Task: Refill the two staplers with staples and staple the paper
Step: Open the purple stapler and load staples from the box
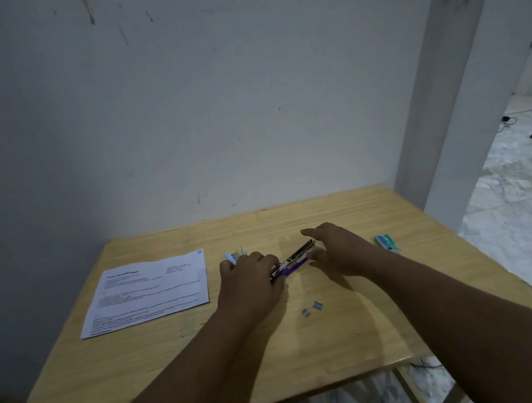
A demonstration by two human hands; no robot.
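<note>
I am steadying the purple stapler [292, 259] between my hands, left hand [250, 280] gripping its rear, right hand [335, 249] spread loosely over its opened front, seemingly mid-refill, so next I need the loose staples [312, 308] lying near my right forearm.

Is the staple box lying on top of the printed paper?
No. The staple box sits on bare table at the right; the printed paper lies far left.

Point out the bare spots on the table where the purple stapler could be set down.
Free: the near table strip below the paper and loose staples, and the far strip along the wall. Crowded: the middle, where the left hand, purple stapler, right hand, white stapler and staple box sit.
</note>
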